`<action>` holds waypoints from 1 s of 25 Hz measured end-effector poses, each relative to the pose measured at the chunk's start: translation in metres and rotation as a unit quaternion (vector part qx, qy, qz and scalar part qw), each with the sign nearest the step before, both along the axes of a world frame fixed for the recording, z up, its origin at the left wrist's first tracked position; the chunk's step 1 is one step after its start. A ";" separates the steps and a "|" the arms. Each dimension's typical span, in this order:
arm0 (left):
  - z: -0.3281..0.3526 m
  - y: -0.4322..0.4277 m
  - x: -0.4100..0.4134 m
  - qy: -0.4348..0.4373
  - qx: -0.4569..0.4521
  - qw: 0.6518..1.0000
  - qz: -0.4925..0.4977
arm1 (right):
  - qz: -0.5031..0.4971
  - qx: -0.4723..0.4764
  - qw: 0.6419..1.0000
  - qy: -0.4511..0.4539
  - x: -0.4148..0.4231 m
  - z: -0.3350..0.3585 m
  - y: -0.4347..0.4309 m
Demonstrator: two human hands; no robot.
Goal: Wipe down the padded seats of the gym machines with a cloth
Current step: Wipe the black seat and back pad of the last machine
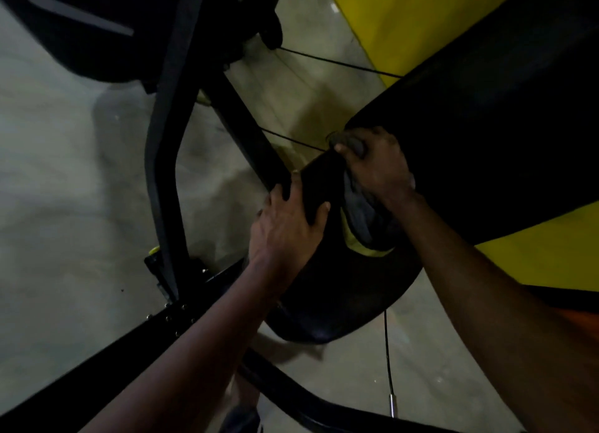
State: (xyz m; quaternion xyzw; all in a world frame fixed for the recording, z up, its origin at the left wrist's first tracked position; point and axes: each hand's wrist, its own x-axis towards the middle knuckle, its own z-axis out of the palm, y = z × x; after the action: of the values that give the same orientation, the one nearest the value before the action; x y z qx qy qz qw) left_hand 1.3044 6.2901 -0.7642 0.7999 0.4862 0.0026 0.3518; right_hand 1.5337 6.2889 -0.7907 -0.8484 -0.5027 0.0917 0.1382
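The right hand has its fingers curled round a bunched grey cloth with a yellow-green edge, pressing it against the lower end of a large black padded backrest, just above the rounded black padded seat. The left hand grips a narrow black padded part just beside the cloth, thumb on one side and fingers wrapped over the other. Around them stand the machine's black metal frame, thin black cables, yellow panels and a grey concrete floor.
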 end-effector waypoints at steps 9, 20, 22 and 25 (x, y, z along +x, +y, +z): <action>0.000 0.002 0.013 0.049 0.042 0.998 -0.004 | -0.121 -0.023 0.992 0.023 -0.008 0.003 -0.005; -0.021 0.010 0.090 0.109 0.181 0.975 -0.072 | -0.014 0.020 0.963 -0.269 0.062 0.083 -0.021; -0.018 0.012 0.093 0.101 0.176 0.977 -0.058 | -0.005 0.011 0.939 -0.343 0.079 0.106 -0.014; -0.018 0.011 0.094 0.089 0.194 0.974 -0.079 | 0.021 -0.013 0.930 -0.366 0.107 0.124 -0.021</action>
State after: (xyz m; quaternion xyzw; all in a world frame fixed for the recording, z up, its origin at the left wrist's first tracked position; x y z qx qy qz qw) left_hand 1.3988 6.3006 -0.7827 0.8857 0.4413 -0.0022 0.1444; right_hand 1.6407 6.2681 -0.6663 -0.8144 -0.5344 -0.2154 -0.0685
